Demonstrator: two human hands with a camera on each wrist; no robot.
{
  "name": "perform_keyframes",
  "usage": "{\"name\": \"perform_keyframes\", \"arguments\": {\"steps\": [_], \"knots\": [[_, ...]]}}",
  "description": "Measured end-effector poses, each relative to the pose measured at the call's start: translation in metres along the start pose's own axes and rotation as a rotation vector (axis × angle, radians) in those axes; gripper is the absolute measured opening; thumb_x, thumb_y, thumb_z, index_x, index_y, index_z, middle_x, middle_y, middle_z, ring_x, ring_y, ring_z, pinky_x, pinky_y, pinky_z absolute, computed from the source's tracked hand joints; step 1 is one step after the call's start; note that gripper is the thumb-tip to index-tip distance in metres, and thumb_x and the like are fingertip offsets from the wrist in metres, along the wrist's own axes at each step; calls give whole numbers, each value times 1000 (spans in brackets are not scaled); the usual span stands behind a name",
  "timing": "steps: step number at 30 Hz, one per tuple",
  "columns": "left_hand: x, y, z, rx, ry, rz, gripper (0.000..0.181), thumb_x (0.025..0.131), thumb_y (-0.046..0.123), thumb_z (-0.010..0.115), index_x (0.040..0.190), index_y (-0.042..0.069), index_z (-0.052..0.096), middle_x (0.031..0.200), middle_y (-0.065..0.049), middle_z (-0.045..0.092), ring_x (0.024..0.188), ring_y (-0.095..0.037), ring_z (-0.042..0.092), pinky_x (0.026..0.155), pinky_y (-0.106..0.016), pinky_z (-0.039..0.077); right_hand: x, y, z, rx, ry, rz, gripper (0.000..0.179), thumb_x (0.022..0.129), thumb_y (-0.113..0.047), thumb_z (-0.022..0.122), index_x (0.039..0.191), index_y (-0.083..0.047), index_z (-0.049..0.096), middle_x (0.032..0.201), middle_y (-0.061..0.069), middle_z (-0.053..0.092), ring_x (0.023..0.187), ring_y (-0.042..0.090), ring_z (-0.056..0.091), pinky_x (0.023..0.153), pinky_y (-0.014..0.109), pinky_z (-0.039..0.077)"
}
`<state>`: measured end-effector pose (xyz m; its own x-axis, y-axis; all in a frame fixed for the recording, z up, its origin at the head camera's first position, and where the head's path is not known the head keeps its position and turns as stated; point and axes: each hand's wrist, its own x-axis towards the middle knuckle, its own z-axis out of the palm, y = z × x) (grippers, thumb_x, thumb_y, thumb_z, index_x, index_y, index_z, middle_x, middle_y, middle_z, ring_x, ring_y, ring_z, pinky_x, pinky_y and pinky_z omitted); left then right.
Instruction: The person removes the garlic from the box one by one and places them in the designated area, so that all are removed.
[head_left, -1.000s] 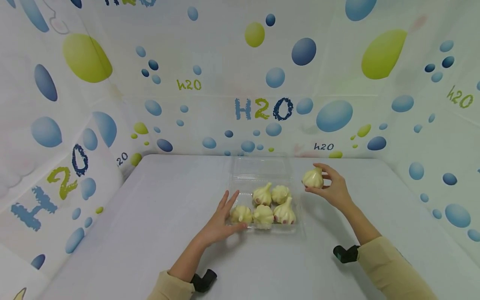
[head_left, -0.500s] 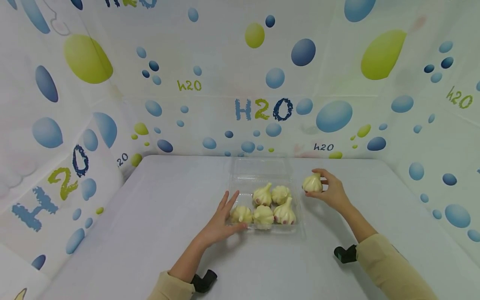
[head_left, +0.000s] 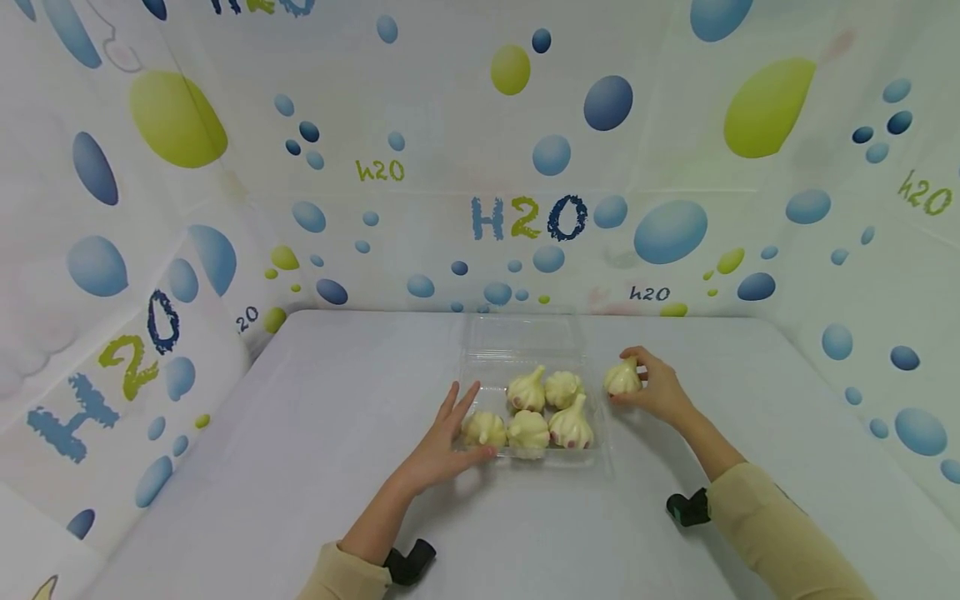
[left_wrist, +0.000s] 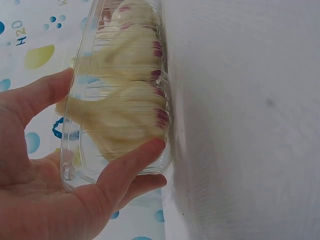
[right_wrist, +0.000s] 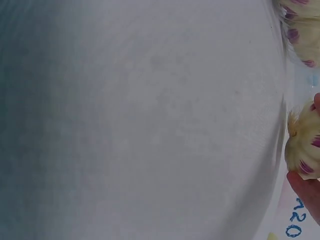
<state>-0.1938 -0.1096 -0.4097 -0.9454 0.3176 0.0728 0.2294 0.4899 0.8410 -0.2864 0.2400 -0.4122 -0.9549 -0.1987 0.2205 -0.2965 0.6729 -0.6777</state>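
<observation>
My right hand holds a garlic bulb between thumb and fingers, right of a clear plastic clamshell box. The bulb is pale with purple marks at its base; in the right wrist view the garlic bulb shows only partly at the right edge. Several garlic bulbs sit in the box, with a gap at its back left. My left hand spreads its fingers at the box's left front corner. In the left wrist view its fingers touch the clear wall.
The box's clear lid is folded back behind it. A white cloth covers the table. Behind and beside stand patterned curtains with blue and green drops. Black wrist cameras are on both wrists.
The right hand has lowered the garlic bulb a little and brought it slightly toward me, beside the box. The left hand and the box have hardly moved.
</observation>
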Motion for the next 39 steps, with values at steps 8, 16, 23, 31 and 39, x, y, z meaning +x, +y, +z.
{"name": "perform_keyframes", "arguments": {"steps": [8,16,23,31,39], "knots": [[1,-1,1,-21,-7,-5,86,79,32,71,147,26,18,152,-15,-5,133,-44,15,97,-62,24,0,4,1,-27,-22,9,67,66,-11,82,120,0,45,111,23,53,97,44,55,79,50,46],[1,-1,1,-42,-11,-4,86,79,30,71,147,27,18,152,-16,-6,129,-45,25,98,-56,29,0,2,-2,-58,-53,-24,70,65,-16,83,122,-1,45,124,26,48,97,47,56,78,52,47],[1,0,1,-56,-14,-4,86,79,30,71,147,28,18,152,-15,-6,127,-46,29,98,-55,30,-2,-1,-4,-64,-85,0,85,67,-17,82,138,-7,37,137,30,34,107,51,48,85,55,42],[1,0,0,-54,-13,-9,86,79,30,71,147,26,18,152,-15,-7,126,-46,30,98,-56,30,-5,0,-9,-35,-64,-19,92,66,-18,83,142,-9,32,138,29,31,106,49,50,85,53,43],[1,0,0,-59,-16,-13,85,80,29,71,147,26,18,152,-15,-7,127,-46,29,98,-56,29,-10,-3,-20,-5,-4,-2,90,71,-26,79,144,-10,29,130,30,39,108,49,49,82,51,45]]}}
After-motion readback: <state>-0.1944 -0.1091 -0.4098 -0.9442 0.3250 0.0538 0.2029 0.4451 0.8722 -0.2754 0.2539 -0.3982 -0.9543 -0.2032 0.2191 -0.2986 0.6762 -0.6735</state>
